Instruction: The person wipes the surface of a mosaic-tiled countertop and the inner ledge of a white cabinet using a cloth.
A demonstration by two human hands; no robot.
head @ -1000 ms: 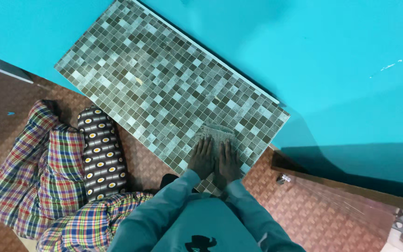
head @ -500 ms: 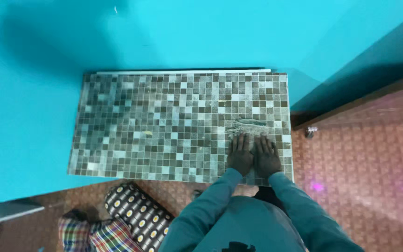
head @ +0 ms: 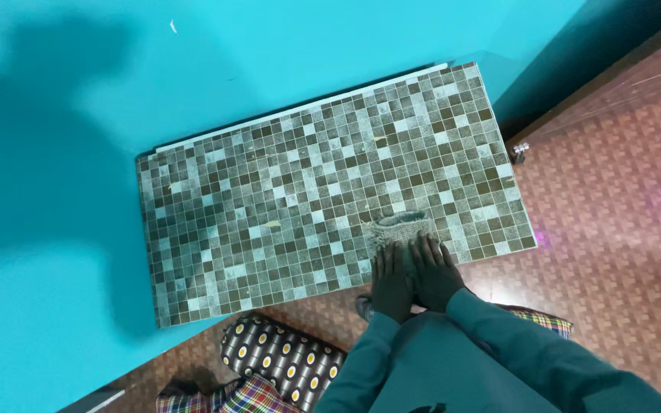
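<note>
**Both hands flat on a cloth on the tiled panel**

A small grey-green cloth (head: 401, 229) lies on the near right part of a mosaic-tiled panel (head: 284, 222), close to its near edge. The left hand (head: 390, 281) and right hand (head: 435, 269) lie side by side, touching, palms down, with their fingers stretched onto the near part of the cloth. Neither hand has a closed grip on it: the fingers are spread flat and press it against the tiles. Both arms wear teal sleeves (head: 499, 344).

The panel is made of small brown, grey and pale squares with dusty smears. Its far edge meets a turquoise wall (head: 116, 92). Near and right of the panel is a reddish patterned floor (head: 613, 222). A black cushion (head: 281, 361) with yellow-and-white dots lies on the floor near the panel's near edge, left of the arms, with plaid fabric (head: 239, 398) just beside it.
</note>
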